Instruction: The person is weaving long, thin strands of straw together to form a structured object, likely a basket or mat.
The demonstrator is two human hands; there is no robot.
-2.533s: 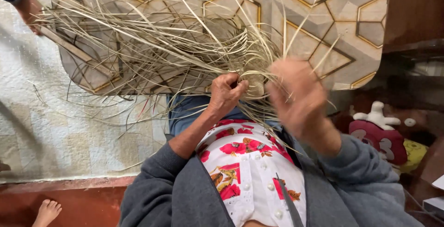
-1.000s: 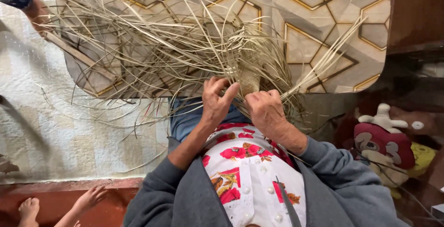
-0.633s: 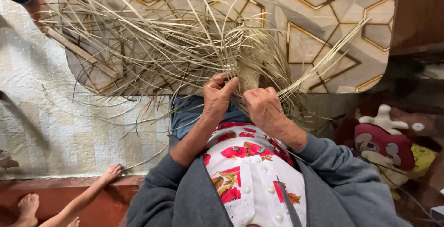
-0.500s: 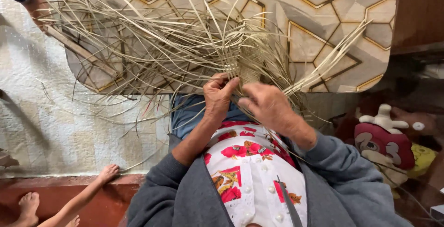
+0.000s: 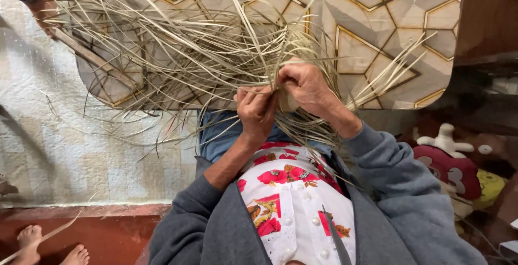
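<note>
The left hand [image 5: 256, 111] has its fingers curled together, thumb and forefinger pinching a few thin, pale dried straw strips [image 5: 216, 60] at their gathered end. Just beside it, touching at the fingertips, the right hand [image 5: 305, 87] closes its fingers round the same tight bunch (how many strands each one grips cannot be told). From that knot the strips fan out up and to the left in a loose tangle over a low table with a beige top patterned in gold-edged hexagons [image 5: 377, 22]. Nearer the body lie a white blouse with red flowers [image 5: 291, 195] and grey cardigan sleeves [image 5: 399, 184]. A red and white plush toy [image 5: 450, 157] sits at the right; another person's bare feet [image 5: 48, 246] show bottom left.
</note>
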